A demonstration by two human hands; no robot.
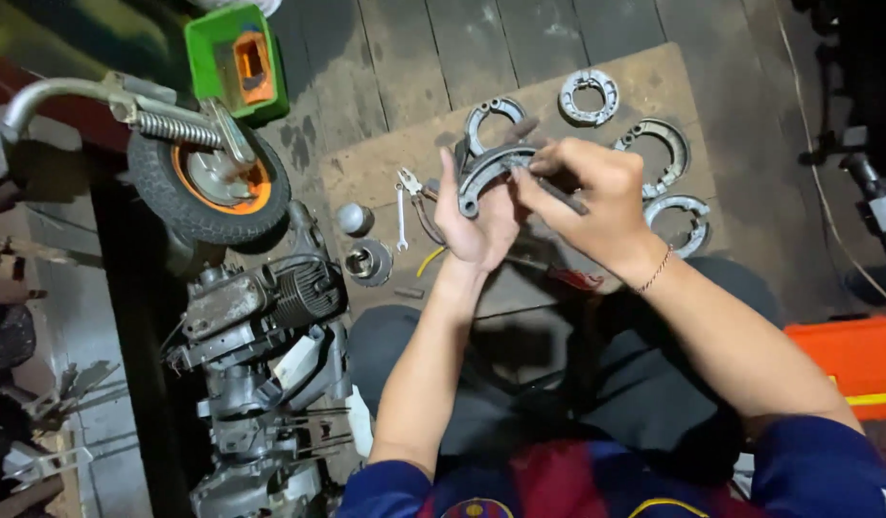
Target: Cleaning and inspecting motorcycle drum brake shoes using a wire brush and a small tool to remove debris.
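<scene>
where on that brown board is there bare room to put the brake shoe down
Bare patches: the board's left part, above the small wrench and round metal parts, and the top right corner beside the ring-shaped shoe set. The plank floor beyond is bare too. Crowded: the right edge, where loose brake shoes lie beside the right hand.
</scene>
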